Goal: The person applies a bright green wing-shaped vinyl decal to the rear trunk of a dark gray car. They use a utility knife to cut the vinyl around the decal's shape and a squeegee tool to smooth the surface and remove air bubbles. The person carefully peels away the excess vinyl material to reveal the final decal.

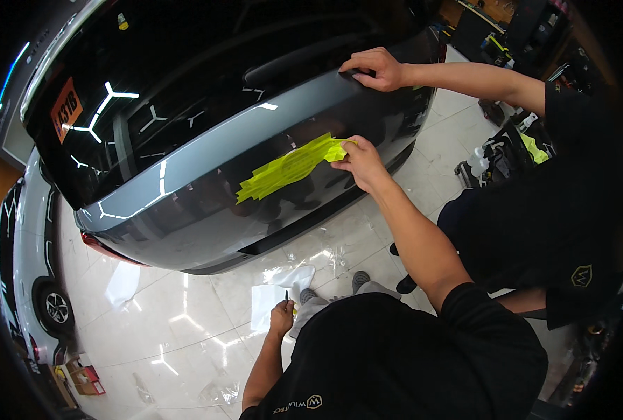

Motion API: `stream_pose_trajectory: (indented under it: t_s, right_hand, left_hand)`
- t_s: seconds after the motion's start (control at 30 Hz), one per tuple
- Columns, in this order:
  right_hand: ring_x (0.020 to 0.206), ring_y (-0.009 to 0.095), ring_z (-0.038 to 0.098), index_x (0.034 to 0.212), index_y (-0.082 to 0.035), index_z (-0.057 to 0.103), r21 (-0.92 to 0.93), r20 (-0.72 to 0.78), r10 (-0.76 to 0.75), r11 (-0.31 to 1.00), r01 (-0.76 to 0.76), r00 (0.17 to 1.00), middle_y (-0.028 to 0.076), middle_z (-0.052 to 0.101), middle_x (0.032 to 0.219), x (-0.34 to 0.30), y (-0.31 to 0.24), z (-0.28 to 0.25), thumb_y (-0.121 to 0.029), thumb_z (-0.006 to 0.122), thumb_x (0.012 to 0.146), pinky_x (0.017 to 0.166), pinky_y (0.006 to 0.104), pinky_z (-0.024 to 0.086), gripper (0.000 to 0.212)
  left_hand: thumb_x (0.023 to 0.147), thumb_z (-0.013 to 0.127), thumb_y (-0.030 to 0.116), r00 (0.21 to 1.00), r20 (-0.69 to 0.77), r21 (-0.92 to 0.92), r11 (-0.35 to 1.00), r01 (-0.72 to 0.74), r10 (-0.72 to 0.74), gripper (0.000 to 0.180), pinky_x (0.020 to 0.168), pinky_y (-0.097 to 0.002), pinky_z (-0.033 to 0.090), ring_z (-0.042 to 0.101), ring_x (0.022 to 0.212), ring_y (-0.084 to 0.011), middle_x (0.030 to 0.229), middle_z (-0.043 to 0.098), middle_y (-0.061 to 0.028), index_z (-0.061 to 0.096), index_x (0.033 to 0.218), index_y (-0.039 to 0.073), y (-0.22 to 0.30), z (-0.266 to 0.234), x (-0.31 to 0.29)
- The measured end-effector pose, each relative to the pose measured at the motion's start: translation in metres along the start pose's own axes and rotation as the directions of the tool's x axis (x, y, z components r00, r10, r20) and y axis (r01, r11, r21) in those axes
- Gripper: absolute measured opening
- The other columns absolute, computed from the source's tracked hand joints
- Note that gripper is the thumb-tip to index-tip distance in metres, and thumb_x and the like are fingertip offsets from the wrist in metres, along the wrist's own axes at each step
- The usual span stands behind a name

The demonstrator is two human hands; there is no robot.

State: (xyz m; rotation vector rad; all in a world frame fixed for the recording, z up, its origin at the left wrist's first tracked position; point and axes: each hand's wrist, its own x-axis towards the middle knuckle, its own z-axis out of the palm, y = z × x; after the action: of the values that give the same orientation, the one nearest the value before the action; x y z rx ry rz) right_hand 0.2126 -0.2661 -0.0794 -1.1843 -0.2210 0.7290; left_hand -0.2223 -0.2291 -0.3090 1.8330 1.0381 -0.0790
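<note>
Right grip pinching crinkled, jagged-edged yellow tape; glossy grey car behind it. Left grip clasping thin dark tool. Shiny pale tiled floor below both.

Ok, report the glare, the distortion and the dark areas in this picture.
Head view: branching white reflections glare in the rear window and on the floor; head view: the fisheye bends shapes near its rim, so the pale car at left looks bowed, and the corners fall to black; head view: the yellow tape reads bright and clear.
</note>
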Motion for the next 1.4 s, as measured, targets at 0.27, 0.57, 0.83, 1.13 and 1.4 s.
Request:
stream_pose_trajectory:
  t_s: [0.27, 0.57, 0.83, 1.13, 1.4]
  right_hand:
    - [0.081, 0.014, 0.058, 0.101, -0.006, 0.057, 0.023, -0.024, -0.023, 0.999, 0.024, 0.999, 0.005, 0.06, 0.096, 0.004, 0.001, 0.004, -0.006, 0.058, 0.091, 0.069, 0.0303, 0.051, 0.01]
    - [0.068, 0.01, 0.053, 0.095, -0.005, 0.059, -0.191, 0.012, -0.137, 0.972, 0.136, 0.991, 0.002, 0.058, 0.083, 0.011, -0.002, -0.004, -0.004, 0.06, 0.089, 0.056, 0.0237, 0.045, 0.006]
    - [0.067, 0.011, 0.051, 0.11, -0.001, 0.057, -0.405, 0.01, -0.28, 0.877, 0.26, 0.96, 0.005, 0.056, 0.088, 0.011, 0.003, 0.0, -0.006, 0.059, 0.09, 0.056, 0.0256, 0.043, 0.02]
    - [0.095, 0.036, 0.061, 0.111, 0.0, 0.056, -0.871, 0.191, -0.662, 0.226, 0.437, 0.724, 0.018, 0.063, 0.103, 0.015, 0.009, 0.01, -0.014, 0.06, 0.087, 0.077, 0.0433, 0.048, 0.028]
    - [0.106, 0.039, 0.059, 0.11, 0.001, 0.056, -0.766, 0.114, -0.476, 0.517, 0.382, 0.872, 0.021, 0.064, 0.107, 0.015, 0.0, -0.002, -0.025, 0.061, 0.086, 0.087, 0.0431, 0.047, 0.035]
  left_hand:
    - [0.097, 0.047, 0.035, 0.999, -0.035, -0.007, 1.0, -0.01, 0.01, 0.04, 0.066, -0.0395, 0.05, 0.066, 0.071, -0.0311, 0.078, 0.068, -0.0177, 0.067, 0.094, 0.0, -0.027, -0.006, -0.004]
    - [0.097, 0.048, 0.031, 0.986, -0.115, -0.034, 0.993, 0.115, -0.118, 0.037, 0.059, -0.0305, 0.05, 0.064, 0.062, -0.0181, 0.08, 0.068, -0.013, 0.065, 0.102, -0.001, -0.036, -0.031, -0.033]
    - [0.098, 0.051, 0.03, 0.935, -0.221, -0.222, 0.948, 0.228, -0.277, 0.036, 0.054, -0.032, 0.049, 0.061, 0.055, -0.0176, 0.072, 0.066, -0.0113, 0.066, 0.096, -0.002, -0.079, -0.019, -0.073]
    - [0.097, 0.05, 0.032, 0.961, -0.162, -0.157, 0.967, 0.201, -0.226, 0.037, 0.055, -0.0346, 0.049, 0.064, 0.057, -0.0214, 0.071, 0.067, -0.0139, 0.065, 0.095, -0.002, -0.082, -0.004, -0.071]
    - [0.099, 0.047, 0.029, 0.898, -0.25, -0.415, 0.878, 0.24, -0.363, 0.033, 0.053, -0.0296, 0.048, 0.058, 0.056, -0.0153, 0.075, 0.064, -0.0077, 0.063, 0.1, 0.0, -0.051, -0.052, -0.074]
